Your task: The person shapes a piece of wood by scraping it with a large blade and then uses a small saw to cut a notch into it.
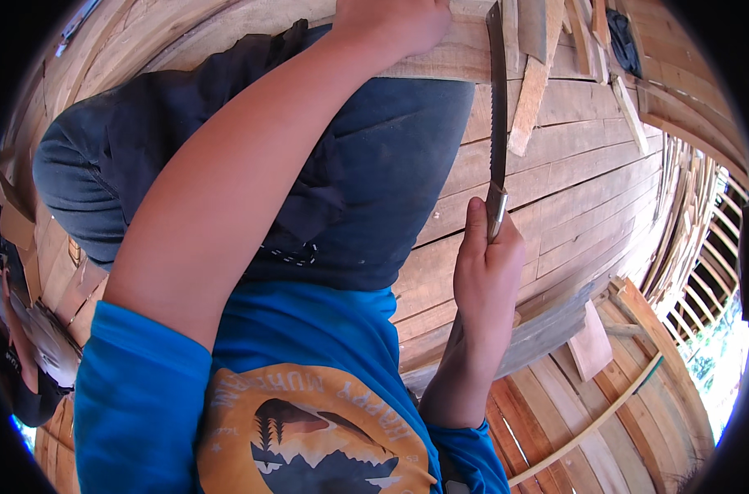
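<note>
A hand saw (498,107) with a long dark toothed blade stands nearly upright in view, its tip at the top edge. My right hand (491,255) is closed around its handle, thumb along the side. The blade passes in front of the right end of a wooden board (452,59) lying across beyond my knees; whether its teeth touch the wood I cannot tell. At the top, my left hand (395,25) rests on that board. Its fingers are cut off by the picture's edge, so their grip is hidden.
Loose wood strips (529,107) and offcuts lie right of the blade on the plank floor (555,177). A dark cloth or bag (624,41) is at the upper right. Curved ribs (720,247) rise on the far right. Another person (24,354) is at the far left.
</note>
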A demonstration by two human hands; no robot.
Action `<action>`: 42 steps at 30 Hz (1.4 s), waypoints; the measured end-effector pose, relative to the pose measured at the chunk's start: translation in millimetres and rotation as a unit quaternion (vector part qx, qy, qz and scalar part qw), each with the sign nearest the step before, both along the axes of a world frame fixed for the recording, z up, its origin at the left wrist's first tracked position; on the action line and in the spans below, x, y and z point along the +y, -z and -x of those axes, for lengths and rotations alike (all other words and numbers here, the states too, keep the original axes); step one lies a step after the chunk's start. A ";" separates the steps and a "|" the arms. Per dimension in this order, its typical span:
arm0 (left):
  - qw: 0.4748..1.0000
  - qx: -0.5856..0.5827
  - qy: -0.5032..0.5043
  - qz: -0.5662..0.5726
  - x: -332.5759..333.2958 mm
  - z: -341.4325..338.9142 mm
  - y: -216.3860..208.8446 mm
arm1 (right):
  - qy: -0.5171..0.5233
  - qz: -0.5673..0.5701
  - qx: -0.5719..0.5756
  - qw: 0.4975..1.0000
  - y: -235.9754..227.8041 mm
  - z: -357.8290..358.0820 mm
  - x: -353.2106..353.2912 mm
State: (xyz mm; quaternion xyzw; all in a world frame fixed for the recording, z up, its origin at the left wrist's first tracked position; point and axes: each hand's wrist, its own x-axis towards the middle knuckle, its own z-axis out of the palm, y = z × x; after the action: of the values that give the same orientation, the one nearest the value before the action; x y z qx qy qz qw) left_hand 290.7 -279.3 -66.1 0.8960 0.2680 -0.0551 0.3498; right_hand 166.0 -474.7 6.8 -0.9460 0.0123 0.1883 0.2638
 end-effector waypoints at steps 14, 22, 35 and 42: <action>0.999 -0.009 0.035 -0.002 3.3 -1.5 3.6 | 0.017 -0.018 0.003 1.000 4.4 -1.2 -0.8; 0.999 -0.022 0.040 0.003 4.8 5.3 1.3 | -0.008 -0.027 -0.027 0.999 14.1 -46.9 24.7; 0.998 -0.026 0.048 -0.021 -1.1 7.1 -1.1 | -0.002 -0.006 -0.013 1.000 5.2 -2.5 -0.1; 0.999 -0.039 0.023 0.002 4.4 10.5 1.4 | -0.040 -0.022 -0.058 0.997 19.7 -46.2 27.5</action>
State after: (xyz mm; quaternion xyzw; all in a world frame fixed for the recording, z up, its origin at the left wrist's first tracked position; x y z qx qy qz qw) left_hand 280.2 -274.9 -67.4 0.9028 0.2328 -0.0284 0.3606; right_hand 212.1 -447.2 -12.9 -0.9489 -0.0452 0.1438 0.2771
